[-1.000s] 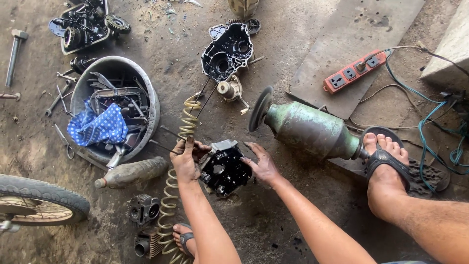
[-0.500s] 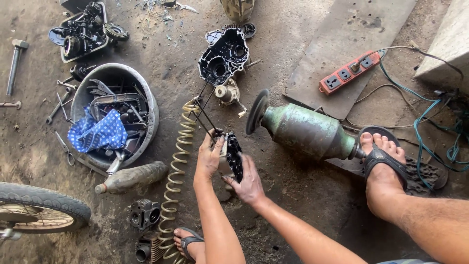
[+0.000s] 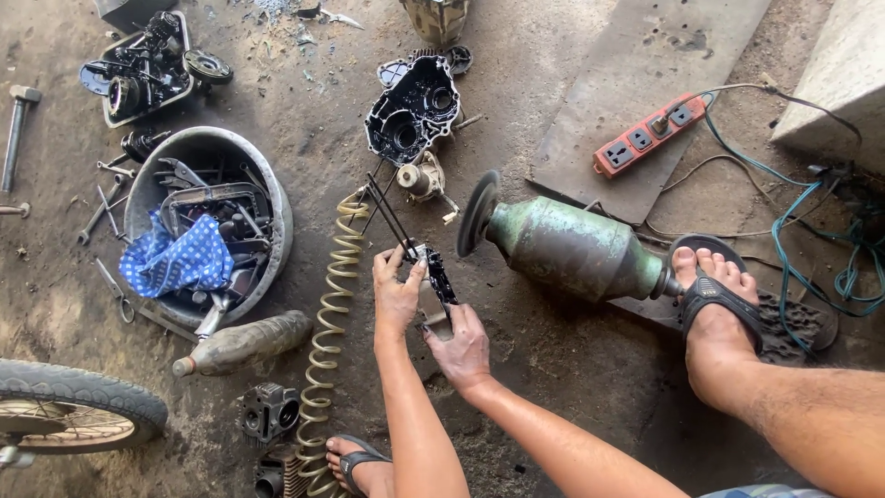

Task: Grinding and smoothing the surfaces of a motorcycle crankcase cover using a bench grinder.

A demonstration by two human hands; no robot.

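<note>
Green motor [image 3: 570, 247] beside red power strip [image 3: 650, 135], metal basin [image 3: 277, 198] with blue checkered cloth [image 3: 177, 261], coiled hose [image 3: 330, 304], wheel [image 3: 78, 406].

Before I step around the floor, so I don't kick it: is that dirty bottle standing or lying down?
Lying down: the bottle rests on its side beside the metal basin.

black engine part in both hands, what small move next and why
Probably ease the black engine part a little toward the grinding disc. The left hand and right hand hold it on edge, just short of the disc on the green motor, which a sandalled foot braces.
</note>
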